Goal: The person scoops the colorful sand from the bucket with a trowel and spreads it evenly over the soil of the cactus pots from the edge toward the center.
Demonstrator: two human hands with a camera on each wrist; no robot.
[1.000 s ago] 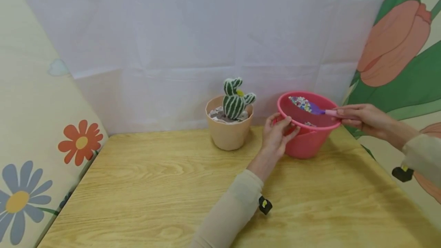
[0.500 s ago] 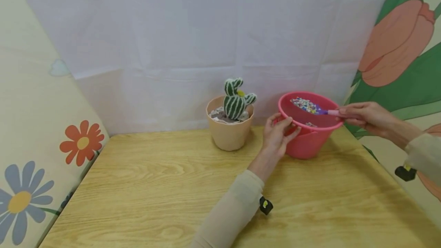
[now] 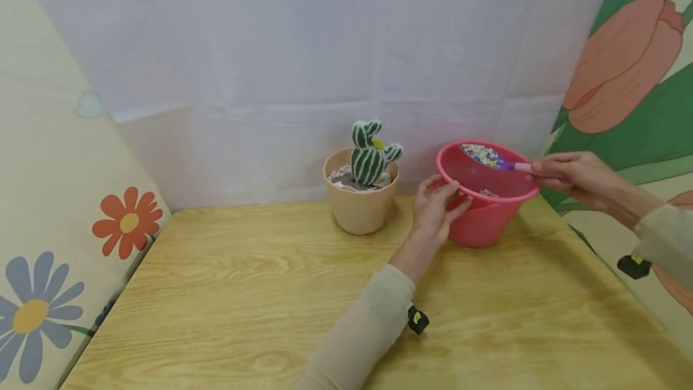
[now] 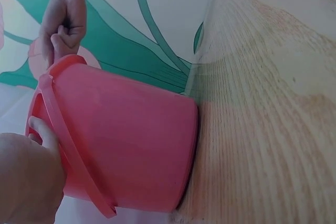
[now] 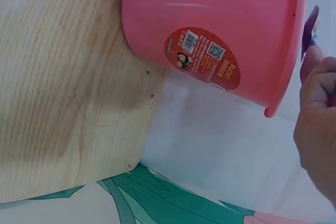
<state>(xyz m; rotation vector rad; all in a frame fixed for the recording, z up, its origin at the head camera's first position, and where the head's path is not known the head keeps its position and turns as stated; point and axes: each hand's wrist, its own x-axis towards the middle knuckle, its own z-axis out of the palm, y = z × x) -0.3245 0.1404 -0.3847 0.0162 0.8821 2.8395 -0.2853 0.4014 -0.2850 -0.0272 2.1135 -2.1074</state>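
A small shovel (image 3: 506, 165) with a purple blade and pink handle is heaped with multicoloured beads (image 3: 480, 155). My right hand (image 3: 587, 179) grips its handle, holding the blade above the opening of the pink bucket (image 3: 479, 227). More beads show low inside the bucket. My left hand (image 3: 431, 212) holds the bucket's near left rim, thumb and fingers about the edge. In the left wrist view the bucket's handle (image 4: 73, 150) hangs down against its side. The right wrist view shows a red oval label (image 5: 202, 59) on the bucket and the shovel at its rim.
A knitted green-and-white cactus (image 3: 369, 164) stands in a peach pot (image 3: 360, 212) left of the bucket. Both are on a wood-grain table (image 3: 243, 300). White cloth (image 3: 281, 65) hangs behind, with flower-painted walls on both sides. A few tiny specks dot the tabletop near the bucket.
The right hand has raised the loaded shovel slightly, and the blade has shifted a little to the right over the bucket. The left hand has stayed on the rim.
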